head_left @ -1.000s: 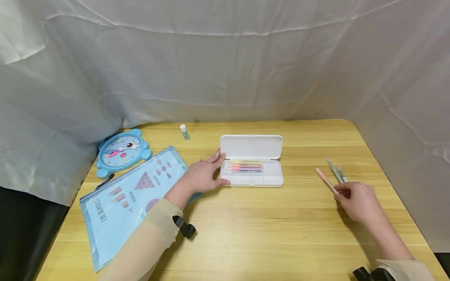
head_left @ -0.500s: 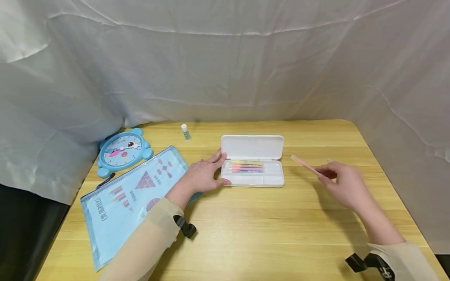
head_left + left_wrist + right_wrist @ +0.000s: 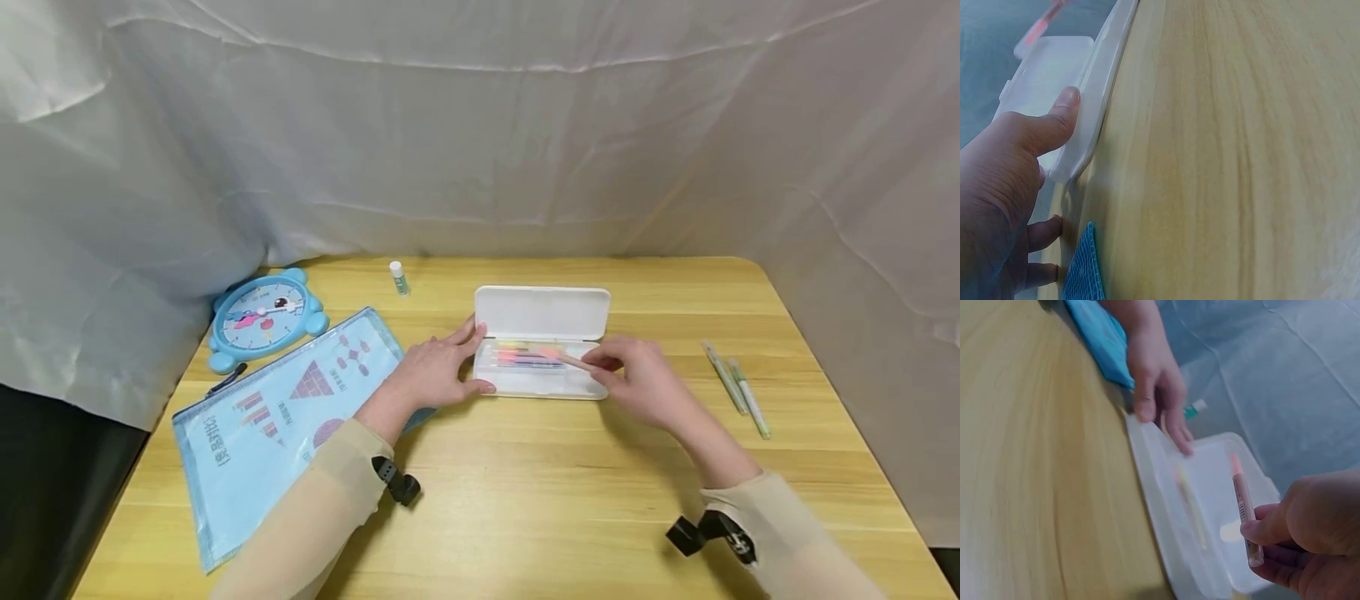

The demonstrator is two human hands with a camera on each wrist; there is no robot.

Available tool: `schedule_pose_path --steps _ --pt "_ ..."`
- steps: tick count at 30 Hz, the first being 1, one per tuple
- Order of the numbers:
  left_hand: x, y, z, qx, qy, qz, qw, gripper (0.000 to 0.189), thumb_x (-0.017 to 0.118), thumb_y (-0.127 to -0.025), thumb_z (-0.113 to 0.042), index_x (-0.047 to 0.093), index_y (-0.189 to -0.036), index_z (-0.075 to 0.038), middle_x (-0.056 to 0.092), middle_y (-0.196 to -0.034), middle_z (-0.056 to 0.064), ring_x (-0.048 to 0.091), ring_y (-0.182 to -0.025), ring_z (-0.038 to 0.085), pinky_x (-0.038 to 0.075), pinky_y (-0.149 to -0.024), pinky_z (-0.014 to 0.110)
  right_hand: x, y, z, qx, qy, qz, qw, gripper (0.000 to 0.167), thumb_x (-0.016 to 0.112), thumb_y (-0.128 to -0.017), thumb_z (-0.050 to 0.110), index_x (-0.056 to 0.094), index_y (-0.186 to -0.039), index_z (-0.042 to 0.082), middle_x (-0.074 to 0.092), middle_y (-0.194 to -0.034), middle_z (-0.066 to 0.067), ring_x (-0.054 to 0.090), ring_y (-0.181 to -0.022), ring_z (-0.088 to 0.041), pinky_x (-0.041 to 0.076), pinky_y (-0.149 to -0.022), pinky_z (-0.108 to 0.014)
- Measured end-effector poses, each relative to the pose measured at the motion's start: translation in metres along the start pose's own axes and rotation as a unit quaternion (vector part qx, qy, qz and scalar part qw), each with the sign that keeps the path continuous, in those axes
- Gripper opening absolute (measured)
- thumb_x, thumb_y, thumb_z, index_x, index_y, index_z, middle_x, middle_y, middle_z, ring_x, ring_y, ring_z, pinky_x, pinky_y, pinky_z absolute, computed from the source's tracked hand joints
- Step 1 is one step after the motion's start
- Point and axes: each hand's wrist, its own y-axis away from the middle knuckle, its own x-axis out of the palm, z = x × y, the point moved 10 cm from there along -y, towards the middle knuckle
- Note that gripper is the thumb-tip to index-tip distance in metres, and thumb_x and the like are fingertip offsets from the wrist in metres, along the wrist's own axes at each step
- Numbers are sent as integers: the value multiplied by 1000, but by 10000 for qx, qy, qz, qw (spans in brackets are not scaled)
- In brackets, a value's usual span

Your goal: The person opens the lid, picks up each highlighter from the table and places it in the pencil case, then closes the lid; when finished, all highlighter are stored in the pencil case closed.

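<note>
Pen (image 3: 576, 362) now over case (image 3: 543, 311), centre of frame, brought in from frame right. Right hand (image 3: 637, 379) pinches it, fingers clamped. Left hand (image 3: 435, 375) has fingers apart, touching case's left end. Work now looks centred on the case.

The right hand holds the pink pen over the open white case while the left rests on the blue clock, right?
No, the left hand touches the left end of the open white case, as the head view shows; the rest is right.
</note>
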Motion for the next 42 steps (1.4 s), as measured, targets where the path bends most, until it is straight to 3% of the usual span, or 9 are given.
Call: schedule_pose_path --steps 5,12,19,27,35,42 --pt "1 0 0 2 -3 47 10000 100 59 -95 -75 15 -168 -22 5 -175 -3 51 -142 33 35 -119 58 30 -16 8 -328 51 317 9989 17 74 -91 -10 81 -104 -1 76 -96 -7 72 -89 -24 61 -83 -46" --pt "1 -1 1 -36 -70 59 10000 101 56 -95 -78 15 -169 -23 5 -175 -4 50 -144 33 36 -119 58 63 -31 26 -911 624 609 9920 16 75 -89 -10 82 -99 0 74 -92 -6 71 -89 -24 59 -83 -44" --pt "1 -1 0 -40 -91 93 9999 99 56 -95 -77 15 -169 -25 3 -175 -6 52 -141 38 40 -115 59 81 -34 30 -949 714 928 9886 17 72 -91 -11 82 -98 1 74 -93 -7 71 -90 -23 60 -83 -42" --pt "1 0 2 -71 -92 98 9999 100 55 -95 -79 15 -169 -24 3 -175 -6 50 -143 36 38 -117 58 83 -34 33 -1018 747 1257 9840 21 70 -91 -14 83 -100 1 78 -97 -7 74 -98 -27 60 -89 -43" --pt "1 0 2 -45 -114 67 9999 100 56 -95 -77 16 -169 -23 4 -175 -5 51 -142 37 38 -117 58 69 -30 28 -975 558 947 9891 13 76 -92 -7 82 -101 0 78 -98 -8 73 -93 -24 61 -85 -45" --pt "2 -1 2 -21 -144 60 9999 100 56 -96 -76 15 -169 -23 5 -175 -4 53 -140 35 37 -118 58 39 -19 18 -635 350 798 9942 17 72 -93 -9 78 -108 -6 76 -104 -16 71 -97 -32 59 -89 -52"
